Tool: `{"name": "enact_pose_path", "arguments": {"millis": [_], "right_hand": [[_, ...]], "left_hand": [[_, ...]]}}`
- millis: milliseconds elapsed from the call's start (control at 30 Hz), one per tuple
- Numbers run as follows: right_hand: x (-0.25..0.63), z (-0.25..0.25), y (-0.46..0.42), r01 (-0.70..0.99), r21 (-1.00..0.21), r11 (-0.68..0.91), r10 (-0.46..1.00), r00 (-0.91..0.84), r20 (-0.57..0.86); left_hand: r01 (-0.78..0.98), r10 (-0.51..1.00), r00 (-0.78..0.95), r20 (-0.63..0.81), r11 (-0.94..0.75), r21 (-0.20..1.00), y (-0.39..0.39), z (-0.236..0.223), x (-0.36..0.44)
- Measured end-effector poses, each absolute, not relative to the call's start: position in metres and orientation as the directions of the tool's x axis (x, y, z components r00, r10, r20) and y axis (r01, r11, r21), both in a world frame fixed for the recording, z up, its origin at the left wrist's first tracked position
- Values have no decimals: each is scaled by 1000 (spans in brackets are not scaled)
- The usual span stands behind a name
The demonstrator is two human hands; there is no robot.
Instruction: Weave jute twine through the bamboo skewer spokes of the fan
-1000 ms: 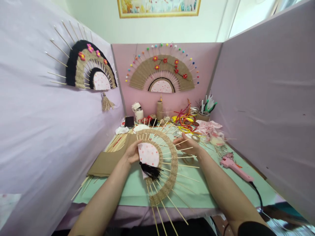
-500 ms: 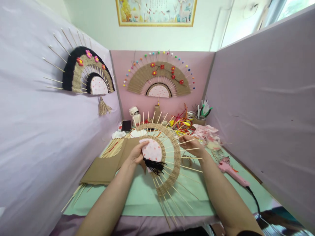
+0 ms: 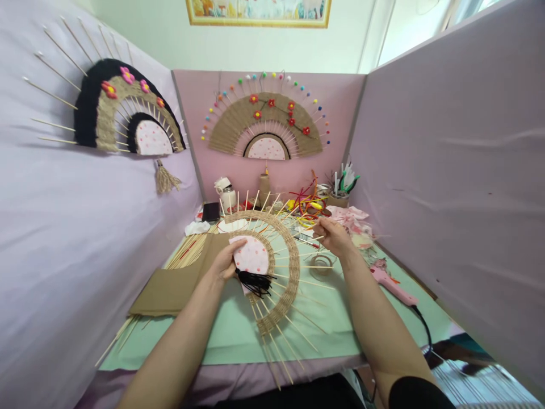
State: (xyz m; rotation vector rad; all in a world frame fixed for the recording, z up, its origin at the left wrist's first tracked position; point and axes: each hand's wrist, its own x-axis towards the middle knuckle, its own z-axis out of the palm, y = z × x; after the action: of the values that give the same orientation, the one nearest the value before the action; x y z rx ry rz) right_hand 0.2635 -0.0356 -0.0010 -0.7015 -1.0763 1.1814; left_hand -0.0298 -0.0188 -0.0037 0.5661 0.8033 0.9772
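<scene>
My left hand [image 3: 225,259] grips a woven fan [image 3: 293,255] at its white, pink-dotted half-round centre, thumb on top. The fan is tilted, with two woven tan bands and thin sticks fanning out past the outer band. A black tassel [image 3: 254,282] hangs across the lower part of the centre. Beyond the fan's right side, my right hand [image 3: 334,236] has its fingers pinched together close to the stick tips. Whatever is between those fingers is too small to make out. Below it on the green cloth lies a coil of tan cord [image 3: 321,267].
Folded brown card [image 3: 164,292] lies at left over thin sticks. A pink glue gun [image 3: 394,287] with a black cable rests at right. Coloured stems [image 3: 309,199], a bottle [image 3: 229,197] and a tool pot [image 3: 339,199] stand behind. Finished fans hang on the partitions [image 3: 264,119].
My right hand has moved away from the fan's outer band, out past the stick tips. The left hand keeps its grip on the fan. The whole view has shifted slightly.
</scene>
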Motion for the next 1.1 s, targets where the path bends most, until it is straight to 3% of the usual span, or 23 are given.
{"name": "enact_pose_path", "arguments": {"millis": [133,567,767,1100], "right_hand": [[264,0,-37,-366,-857,362,931,100,351],[249,-8,-34,-243,-926,291,957,86,278],[238,-18,-33,-34,-988,148,972,-182,152],[237,-12,-36,-169,-968,186,974,-101,205]], "left_hand": [[-509,894,302,-332,446,736,-17,-2,-30],[-635,930,278,-238,364,681,-18,-4,-30],[-667,937,267,-225,348,659,-17,-7,-28],[-711,950,227,-216,313,629,-19,-4,-29]]}}
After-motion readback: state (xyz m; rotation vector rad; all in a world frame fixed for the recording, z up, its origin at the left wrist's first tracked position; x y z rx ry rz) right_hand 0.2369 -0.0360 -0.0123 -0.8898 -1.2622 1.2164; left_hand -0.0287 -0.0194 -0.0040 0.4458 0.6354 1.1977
